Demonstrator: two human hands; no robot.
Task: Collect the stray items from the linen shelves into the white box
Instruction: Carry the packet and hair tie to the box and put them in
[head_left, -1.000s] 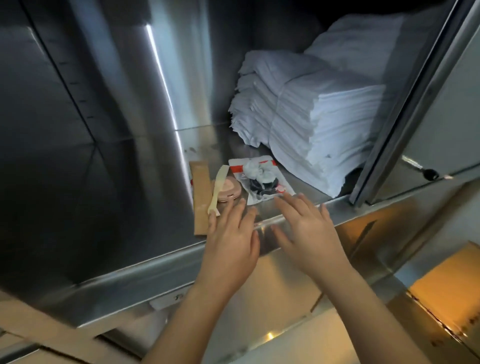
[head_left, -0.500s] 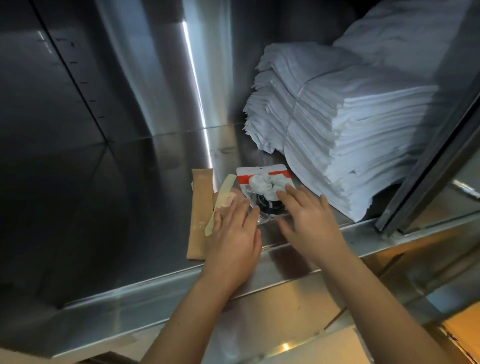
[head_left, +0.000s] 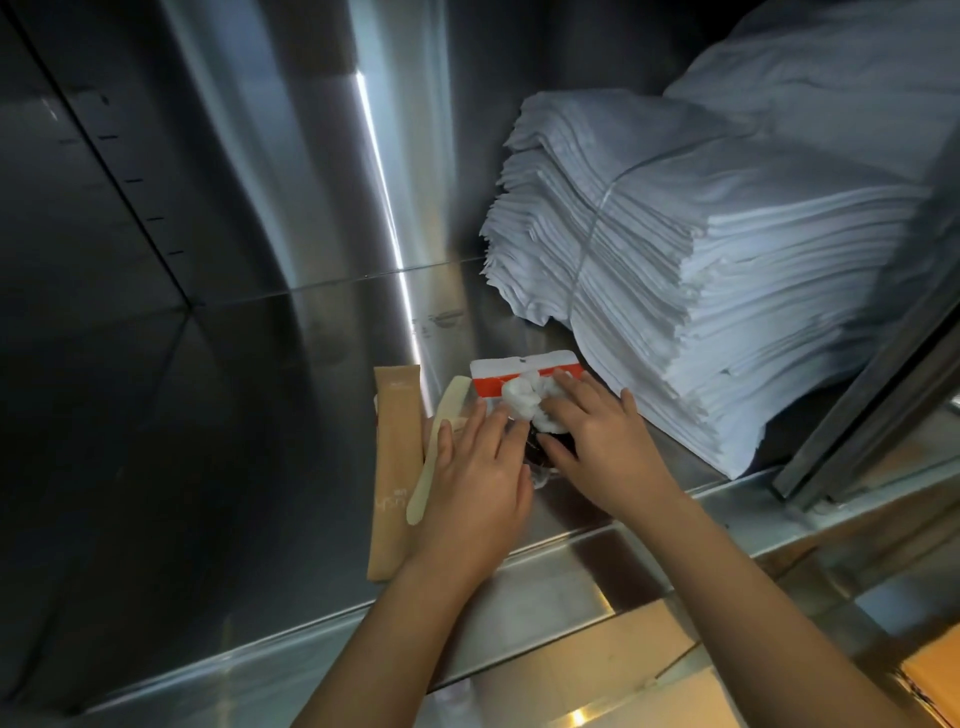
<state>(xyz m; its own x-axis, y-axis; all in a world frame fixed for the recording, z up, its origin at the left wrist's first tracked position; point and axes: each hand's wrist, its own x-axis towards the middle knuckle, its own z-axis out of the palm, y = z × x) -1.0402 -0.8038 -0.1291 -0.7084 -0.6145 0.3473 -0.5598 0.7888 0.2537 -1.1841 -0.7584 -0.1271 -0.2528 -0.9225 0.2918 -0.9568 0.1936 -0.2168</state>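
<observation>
steel shelf (head_left: 291, 426) — left grip (head_left: 472, 480) and right grip (head_left: 608, 449) rest flat-fingered on the packet (head_left: 519, 371).

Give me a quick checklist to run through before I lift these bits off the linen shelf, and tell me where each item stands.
1. Hands on the target: ok. The left hand and right hand both rest on the red-and-white packet.
2. Packet gripped: not ok. Fingers lie fairly flat on it, not curled round it.
3. Other strays gathered: not ok. The brown sachet and pale stick lie loose beside the left hand.
4. Linen stack safe: ok. It is tied and tidy, though the right hand is close to its lower edge.
5. White box ready: cannot tell. It is not in view.
</observation>
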